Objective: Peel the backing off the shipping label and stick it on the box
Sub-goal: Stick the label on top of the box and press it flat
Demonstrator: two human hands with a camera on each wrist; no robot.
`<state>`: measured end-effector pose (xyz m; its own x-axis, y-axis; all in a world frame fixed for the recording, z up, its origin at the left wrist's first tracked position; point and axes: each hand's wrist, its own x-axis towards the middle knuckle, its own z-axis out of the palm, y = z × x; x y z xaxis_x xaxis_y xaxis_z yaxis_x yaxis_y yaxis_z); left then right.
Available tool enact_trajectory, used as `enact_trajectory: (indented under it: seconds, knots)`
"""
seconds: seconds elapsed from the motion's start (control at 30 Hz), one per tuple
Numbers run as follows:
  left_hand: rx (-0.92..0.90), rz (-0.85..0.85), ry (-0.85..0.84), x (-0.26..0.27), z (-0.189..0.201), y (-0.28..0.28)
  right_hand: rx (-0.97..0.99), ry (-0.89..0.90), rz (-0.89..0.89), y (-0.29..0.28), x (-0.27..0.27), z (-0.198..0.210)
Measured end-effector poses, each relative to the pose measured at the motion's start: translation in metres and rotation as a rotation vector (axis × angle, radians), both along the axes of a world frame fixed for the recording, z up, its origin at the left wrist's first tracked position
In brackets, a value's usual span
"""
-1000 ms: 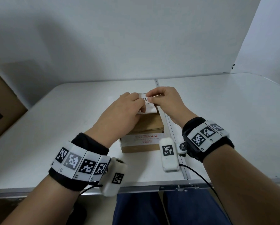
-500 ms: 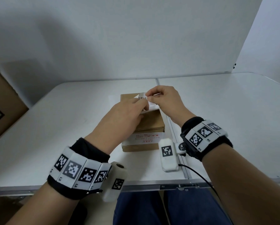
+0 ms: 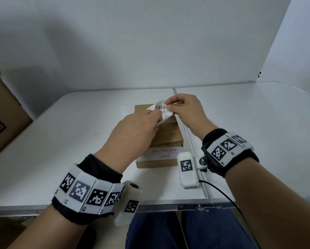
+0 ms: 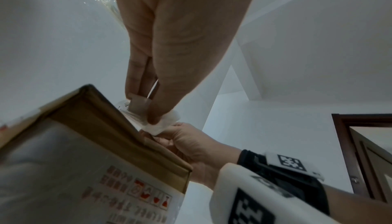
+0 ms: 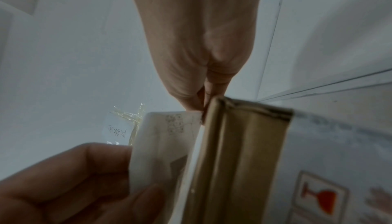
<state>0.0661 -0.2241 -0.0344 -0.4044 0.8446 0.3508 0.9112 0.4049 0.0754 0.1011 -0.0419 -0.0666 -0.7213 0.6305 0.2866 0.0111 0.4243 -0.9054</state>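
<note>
A small brown cardboard box (image 3: 168, 137) sits on the white table (image 3: 78, 141) in front of me. Just above its far half I hold the white shipping label (image 3: 162, 109), barcode side up and curling. My right hand (image 3: 168, 106) pinches the label's upper right corner. My left hand (image 3: 157, 117) pinches the lower left part of the sheet. In the left wrist view the thumb and fingers squeeze white paper (image 4: 165, 123) beside the box (image 4: 84, 143). In the right wrist view the label (image 5: 165, 143) bends away from the box (image 5: 233, 160). I cannot tell which layer is the backing.
A large cardboard carton (image 3: 3, 112) stands at the table's left edge. A seam (image 3: 190, 141) runs down the table just right of the box. Crumpled clear plastic (image 5: 127, 118) lies on the table beyond the box. White walls close the back and right.
Both hands have drawn the label slightly toward me, uncovering the box's far end. The right hand has lifted its corner, so the barcode now shows and the sheet curls more.
</note>
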Motion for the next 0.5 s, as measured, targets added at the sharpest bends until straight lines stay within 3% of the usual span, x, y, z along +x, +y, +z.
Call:
enact_trajectory:
  seconds: [0.17,0.3,0.5]
  knots:
    - [0.165,-0.103,0.039,-0.0021,-0.0019,0.0012,0.013,0.000,0.005,0.0026,0.0003,-0.0005]
    - [0.270,-0.115,-0.069,-0.0038,-0.0022,0.0011,-0.012,0.015,0.048,0.0027,0.0003,-0.0011]
    - [0.180,-0.154,-0.132,-0.0095,-0.0067,-0.0014,-0.064,0.016,0.144,0.0009,0.0009,-0.0023]
